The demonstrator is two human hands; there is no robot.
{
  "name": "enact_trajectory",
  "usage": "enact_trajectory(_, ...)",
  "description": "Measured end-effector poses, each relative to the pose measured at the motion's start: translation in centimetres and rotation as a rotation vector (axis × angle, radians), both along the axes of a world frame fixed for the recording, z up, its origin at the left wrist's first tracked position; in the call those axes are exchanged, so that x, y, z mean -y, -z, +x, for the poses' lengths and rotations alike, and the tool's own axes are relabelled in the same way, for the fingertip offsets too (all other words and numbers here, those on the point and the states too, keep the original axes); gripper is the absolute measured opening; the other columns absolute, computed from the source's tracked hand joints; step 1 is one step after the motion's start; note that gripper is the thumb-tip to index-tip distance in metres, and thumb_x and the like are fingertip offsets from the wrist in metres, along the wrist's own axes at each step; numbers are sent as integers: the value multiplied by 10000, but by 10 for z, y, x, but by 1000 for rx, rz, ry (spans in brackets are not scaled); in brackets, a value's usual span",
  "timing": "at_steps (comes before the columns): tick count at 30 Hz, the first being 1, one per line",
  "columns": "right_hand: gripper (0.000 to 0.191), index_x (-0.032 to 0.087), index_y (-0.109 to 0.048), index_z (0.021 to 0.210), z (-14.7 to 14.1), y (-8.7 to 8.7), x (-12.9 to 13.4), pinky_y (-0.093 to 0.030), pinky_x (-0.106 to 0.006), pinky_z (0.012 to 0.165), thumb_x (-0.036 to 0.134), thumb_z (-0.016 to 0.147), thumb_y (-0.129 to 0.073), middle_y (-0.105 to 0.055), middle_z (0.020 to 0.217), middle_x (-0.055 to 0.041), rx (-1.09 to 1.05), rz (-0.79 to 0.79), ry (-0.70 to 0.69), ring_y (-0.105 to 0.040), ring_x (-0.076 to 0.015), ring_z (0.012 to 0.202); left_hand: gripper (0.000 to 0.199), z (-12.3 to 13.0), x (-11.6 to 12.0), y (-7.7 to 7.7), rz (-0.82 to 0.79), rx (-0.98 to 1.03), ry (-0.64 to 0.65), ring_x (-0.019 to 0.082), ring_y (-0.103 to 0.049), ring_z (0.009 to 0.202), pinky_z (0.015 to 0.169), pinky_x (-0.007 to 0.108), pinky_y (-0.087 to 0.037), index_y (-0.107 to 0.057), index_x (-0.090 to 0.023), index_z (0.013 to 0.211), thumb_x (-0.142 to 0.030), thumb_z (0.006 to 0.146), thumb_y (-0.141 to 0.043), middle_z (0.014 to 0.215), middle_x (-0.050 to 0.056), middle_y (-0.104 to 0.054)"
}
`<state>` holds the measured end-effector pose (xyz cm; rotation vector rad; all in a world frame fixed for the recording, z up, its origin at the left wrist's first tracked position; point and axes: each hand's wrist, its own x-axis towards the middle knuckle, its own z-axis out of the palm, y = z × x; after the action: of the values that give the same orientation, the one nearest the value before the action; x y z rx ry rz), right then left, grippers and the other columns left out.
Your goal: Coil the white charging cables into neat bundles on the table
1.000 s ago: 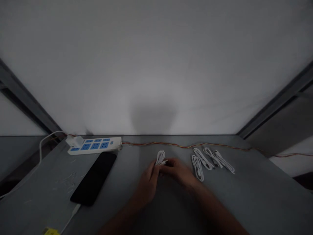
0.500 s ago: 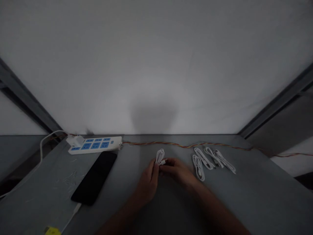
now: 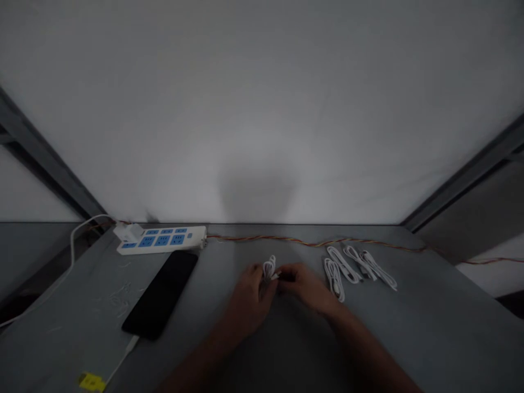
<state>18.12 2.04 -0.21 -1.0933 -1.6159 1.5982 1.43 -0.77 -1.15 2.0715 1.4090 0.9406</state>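
A coiled white cable (image 3: pixel 269 268) is held between both hands at the middle of the grey table. My left hand (image 3: pixel 250 297) is closed around the coil from the left. The thumb and fingertips of my right hand (image 3: pixel 301 284) pinch a small end of the same cable beside the coil; the fingertips are dim and slightly blurred. Right of my right hand lie several coiled white cables (image 3: pixel 343 265) on the table.
At the back left, a white power strip (image 3: pixel 164 240) holds a white plug (image 3: pixel 130 233). A black phone (image 3: pixel 161 295) with a white cable lies before it, near a yellow tag (image 3: pixel 92 382). A twisted red-yellow wire (image 3: pixel 286 238) runs along the back; thin white scraps (image 3: pixel 120 295) lie left.
The coil has tilted and sits lower in my left hand, whose fingers have shifted around it. My right fingertips have moved slightly right with the cable end.
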Motion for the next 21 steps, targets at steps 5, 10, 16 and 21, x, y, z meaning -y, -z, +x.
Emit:
enact_trajectory(5, 181, 177, -718, 712, -1, 4, 0, -449, -267, 645, 340, 750, -648, -662, 676, -7, 61, 42, 40, -597, -181, 659, 149, 0, -3, 7, 35, 30, -58, 190, -607, 806, 731, 298, -479, -574, -195, 907, -318, 939, -496, 861, 39, -621)
enact_trajectory(10, 241, 173, -653, 653, -12, 5, 4, -432, -260, 608, 368, 786, -604, -628, 633, -10, 121, 130, 128, -581, -176, 615, 170, -1, -4, 13, 113, 24, -57, 192, -606, 812, 742, 315, -488, -563, -180, 961, -271, 968, -420, 877, 56, -614)
enact_trajectory(16, 229, 181, -665, 760, -22, 9, 12, -450, -271, 632, 329, 873, -532, -678, 719, -38, 276, 252, 201, -630, -199, 688, 230, 0, -3, 13, 77, 120, -68, 193, -618, 920, 825, 325, -493, -561, -200, 1038, -289, 992, -354, 980, 69, -627)
enact_trajectory(21, 195, 195, -688, 873, -26, 8, 15, -445, -301, 688, 272, 899, -511, -693, 844, -67, 399, 297, 219, -620, -222, 754, 257, 3, -2, 11, -68, 193, -101, 202, -640, 842, 762, 326, -491, -529, -210, 1024, -354, 984, -320, 935, 70, -658)
